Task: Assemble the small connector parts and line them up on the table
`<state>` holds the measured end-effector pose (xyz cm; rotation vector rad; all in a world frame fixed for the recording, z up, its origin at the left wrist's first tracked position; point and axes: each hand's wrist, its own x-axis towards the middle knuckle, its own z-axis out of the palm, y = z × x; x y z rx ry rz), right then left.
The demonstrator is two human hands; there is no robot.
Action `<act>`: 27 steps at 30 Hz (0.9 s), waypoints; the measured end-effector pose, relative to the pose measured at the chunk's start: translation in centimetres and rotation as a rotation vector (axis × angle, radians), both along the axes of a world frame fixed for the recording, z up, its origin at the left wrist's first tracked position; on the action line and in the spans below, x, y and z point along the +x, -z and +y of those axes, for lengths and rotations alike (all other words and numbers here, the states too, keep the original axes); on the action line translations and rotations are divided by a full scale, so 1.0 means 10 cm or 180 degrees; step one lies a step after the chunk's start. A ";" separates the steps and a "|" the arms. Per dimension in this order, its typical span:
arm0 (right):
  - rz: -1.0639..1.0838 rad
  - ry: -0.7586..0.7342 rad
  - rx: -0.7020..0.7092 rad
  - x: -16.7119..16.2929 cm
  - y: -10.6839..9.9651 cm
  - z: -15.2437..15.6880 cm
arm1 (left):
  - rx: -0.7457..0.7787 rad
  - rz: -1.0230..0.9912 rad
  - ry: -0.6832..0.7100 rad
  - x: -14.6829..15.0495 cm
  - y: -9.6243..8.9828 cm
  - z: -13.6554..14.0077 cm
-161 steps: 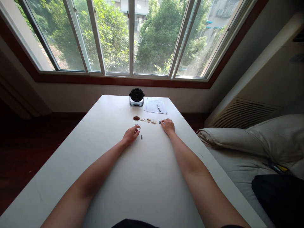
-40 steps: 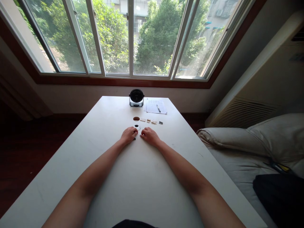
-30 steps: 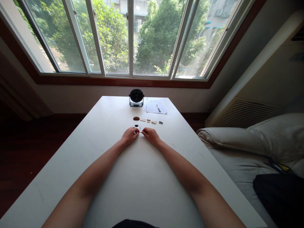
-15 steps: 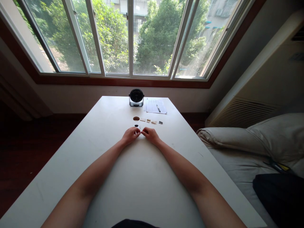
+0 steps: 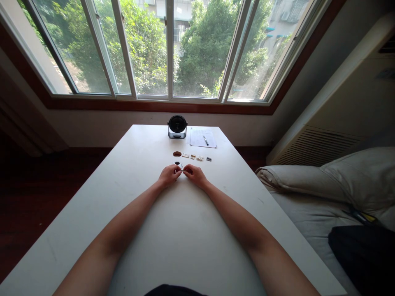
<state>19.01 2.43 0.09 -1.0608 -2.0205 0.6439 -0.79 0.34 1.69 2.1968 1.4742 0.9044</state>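
Observation:
My left hand (image 5: 168, 175) and my right hand (image 5: 194, 175) meet over the white table (image 5: 185, 230), fingers curled in and fingertips close together. Between them is something small and dark, too tiny to name. Just beyond the fingertips lies a small round item with a dark centre (image 5: 177, 163), partly hidden by my hands. Farther off is a brown round disc or opening (image 5: 177, 154). To its right, in a row, are a sheet of small pale pieces (image 5: 185, 155), a brownish piece (image 5: 193, 156), another pale cluster (image 5: 200, 158) and a small dark grey piece (image 5: 209, 159).
A small black fan-like device (image 5: 177, 125) stands at the table's far edge. Beside it lie written papers (image 5: 199, 139) with a pen (image 5: 205, 140) on top. A couch with a cushion (image 5: 308, 181) is along the right side, and a window is ahead.
My fingertips have shifted slightly, and a small dark thing now shows between them. The arms and the things on the table have stayed where they were.

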 end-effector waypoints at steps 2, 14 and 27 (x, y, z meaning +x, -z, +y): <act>-0.0015 -0.0010 0.0024 0.00 0.00 0.00 | 0.0005 -0.0005 0.0005 0.00 0.00 0.00; -0.0143 -0.0025 0.0128 0.01 0.03 0.02 | 0.0229 -0.0234 0.0202 0.00 0.03 0.01; -0.0114 0.0013 0.0114 0.01 0.03 0.02 | 0.0323 -0.0198 0.0205 0.01 0.00 -0.02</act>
